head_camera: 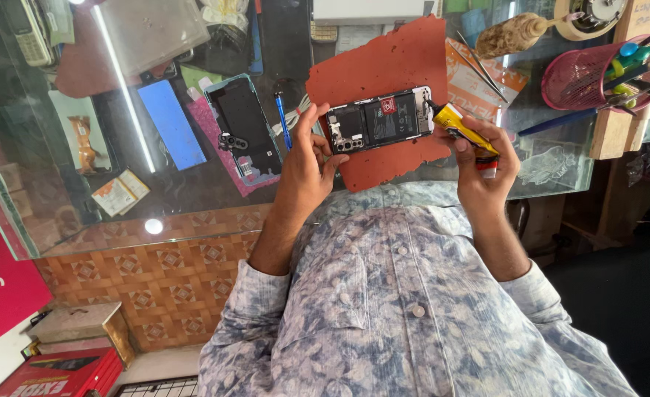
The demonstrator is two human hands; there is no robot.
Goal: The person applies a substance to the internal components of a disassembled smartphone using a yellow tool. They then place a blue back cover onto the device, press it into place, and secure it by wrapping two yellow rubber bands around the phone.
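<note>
While hands grip, glossy phone [378,120] gleams.

A phone repair shop: glass counter [192,184], opened phone [380,119], tool basket [586,73].

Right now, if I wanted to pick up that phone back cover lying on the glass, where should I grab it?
Probably by its two long edges, coming from above. The back cover lies flat, inside up, on the glass counter, its camera end toward you. The blue pen lies close beside one edge, so pinch near the camera end.
</note>
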